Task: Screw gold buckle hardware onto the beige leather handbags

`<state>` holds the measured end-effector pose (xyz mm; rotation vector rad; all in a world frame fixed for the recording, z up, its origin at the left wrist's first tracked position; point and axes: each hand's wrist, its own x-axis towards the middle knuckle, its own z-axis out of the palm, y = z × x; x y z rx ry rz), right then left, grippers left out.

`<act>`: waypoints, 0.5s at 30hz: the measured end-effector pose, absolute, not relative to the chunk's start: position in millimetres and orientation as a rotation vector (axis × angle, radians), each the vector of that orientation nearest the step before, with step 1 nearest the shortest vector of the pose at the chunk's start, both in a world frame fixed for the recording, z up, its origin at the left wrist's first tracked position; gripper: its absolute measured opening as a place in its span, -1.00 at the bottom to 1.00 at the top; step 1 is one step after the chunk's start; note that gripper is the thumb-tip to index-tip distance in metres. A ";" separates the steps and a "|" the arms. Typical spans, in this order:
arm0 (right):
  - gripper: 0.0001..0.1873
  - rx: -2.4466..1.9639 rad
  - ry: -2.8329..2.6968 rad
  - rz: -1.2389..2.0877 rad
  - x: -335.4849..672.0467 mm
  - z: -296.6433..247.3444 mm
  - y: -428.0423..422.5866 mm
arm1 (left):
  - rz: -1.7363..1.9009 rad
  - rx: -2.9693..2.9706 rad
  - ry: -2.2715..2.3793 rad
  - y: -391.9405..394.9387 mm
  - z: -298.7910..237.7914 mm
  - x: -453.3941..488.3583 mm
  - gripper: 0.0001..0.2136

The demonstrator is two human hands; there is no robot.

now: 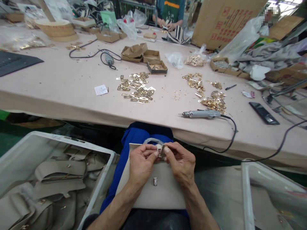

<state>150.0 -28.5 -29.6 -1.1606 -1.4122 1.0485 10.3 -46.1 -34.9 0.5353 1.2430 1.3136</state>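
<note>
A beige leather bag piece (153,191) with a small metal clasp on its front lies on my lap. My left hand (141,161) and my right hand (181,161) meet at its top edge. Both pinch a small gold metal fitting (162,150) and a strap tab there, fingers closed. A clear plastic-wrapped handle (152,140) arches just behind my fingers.
A grey electric screwdriver (201,113) with its cord lies at the table's near edge. Piles of gold fittings (137,88) cover the middle. A grey bin (105,159) with beige pieces stands left, another bin (247,191) right. A person (170,12) works across the table.
</note>
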 end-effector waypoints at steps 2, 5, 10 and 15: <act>-0.84 -1.142 -1.423 1.078 147.9 -29.3 -28.0 | 1.318 0.533 1.234 -46.4 -35.1 10.2 -0.73; -0.83 -1.119 -1.431 1.112 145.7 -30.1 -27.0 | 1.323 0.523 1.223 -46.9 -35.8 9.9 -0.74; -0.81 -1.147 -1.445 1.151 144.8 -31.3 -25.8 | 1.315 0.541 1.202 -47.8 -38.5 8.6 -0.76; -0.79 -1.181 -1.492 1.135 144.4 -28.5 -27.7 | 1.312 0.562 1.223 -49.1 -37.2 7.8 -0.78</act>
